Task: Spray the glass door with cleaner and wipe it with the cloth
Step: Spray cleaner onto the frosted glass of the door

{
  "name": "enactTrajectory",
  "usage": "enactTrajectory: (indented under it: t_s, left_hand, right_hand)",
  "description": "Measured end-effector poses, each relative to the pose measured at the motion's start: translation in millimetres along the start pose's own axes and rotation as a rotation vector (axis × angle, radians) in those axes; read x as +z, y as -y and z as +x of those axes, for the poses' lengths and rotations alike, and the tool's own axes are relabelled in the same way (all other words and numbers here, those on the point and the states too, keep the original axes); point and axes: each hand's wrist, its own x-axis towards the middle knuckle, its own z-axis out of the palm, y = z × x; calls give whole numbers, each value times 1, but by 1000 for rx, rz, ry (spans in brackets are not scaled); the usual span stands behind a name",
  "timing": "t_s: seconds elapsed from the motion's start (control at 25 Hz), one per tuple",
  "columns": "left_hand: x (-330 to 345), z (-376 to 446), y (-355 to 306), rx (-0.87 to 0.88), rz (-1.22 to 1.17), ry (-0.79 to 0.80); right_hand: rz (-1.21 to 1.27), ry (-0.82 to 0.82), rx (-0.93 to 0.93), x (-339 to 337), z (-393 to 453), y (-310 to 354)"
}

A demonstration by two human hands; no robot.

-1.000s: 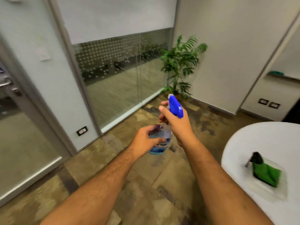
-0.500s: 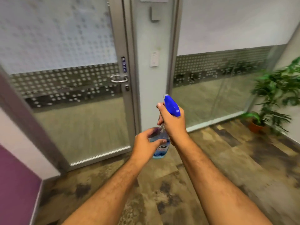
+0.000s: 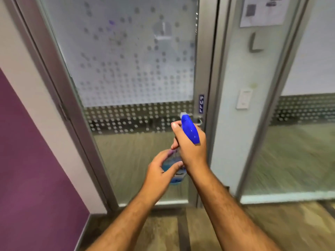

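Note:
The glass door (image 3: 130,69) stands straight ahead, frosted with a dot pattern above and clear glass below, in a grey metal frame. Its handle (image 3: 199,121) shows just behind the bottle's nozzle. I hold a spray bottle (image 3: 190,130) with a blue trigger head and blue liquid in front of the door at handle height. My right hand (image 3: 190,151) grips its neck below the blue head. My left hand (image 3: 159,171) cups the clear lower body of the bottle. The nozzle points toward the door. No cloth is in view.
A purple and white wall (image 3: 27,151) runs along the left. Right of the door is a white panel with a light switch (image 3: 243,99), a hook (image 3: 254,43) and a paper notice (image 3: 264,10). Further right is another glass panel (image 3: 299,151). Brown patterned floor lies below.
My view has swung left, from the plant corner and white table to facing the door close up. Both hands kept hold of the bottle and raised it slightly.

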Motion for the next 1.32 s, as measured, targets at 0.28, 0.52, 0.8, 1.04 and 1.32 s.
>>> enactTrajectory:
  t_s: [0.28,0.52,0.8,1.04,1.32]
  left_hand:
    - [-55,150,13,43,8,-154]
    - [-120,229,35,46,-82,-185]
    - [-217,324,62,145,-144,10]
    - [-255,372,74,216,-151,90]
    - [-262,414,53,289,-155,97]
  right_hand:
    - [-161,89,-92,100,129,-25]
    - [-156,123,-182,192,186,-51]
    - [-267,-68,-263,305,237,-70]
    - [-189,-138,-257,348,263,-65]
    - [-242,-196,-356,364,295,-50]
